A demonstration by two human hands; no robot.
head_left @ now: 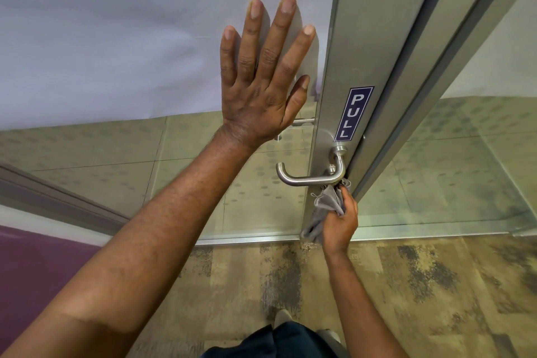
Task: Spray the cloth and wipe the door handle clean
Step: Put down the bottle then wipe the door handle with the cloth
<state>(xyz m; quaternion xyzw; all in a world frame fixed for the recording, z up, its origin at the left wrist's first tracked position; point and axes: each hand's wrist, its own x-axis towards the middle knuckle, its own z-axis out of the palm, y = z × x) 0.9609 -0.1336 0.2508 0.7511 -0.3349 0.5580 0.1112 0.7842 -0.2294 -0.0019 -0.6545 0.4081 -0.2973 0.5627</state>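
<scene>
A brushed steel lever door handle sticks out from the metal stile of a glass door. My right hand is below it, closed around a bunched grey cloth, whose top is pressed up against the underside of the handle near its bend. My left hand lies flat with fingers spread on the frosted upper part of the glass, holding nothing. No spray bottle is in view.
A blue PULL sticker sits on the stile above the handle. The door frame runs up on the right, with a fixed glass panel beyond it. Patterned carpet covers the floor, and my feet and dark trousers show at the bottom.
</scene>
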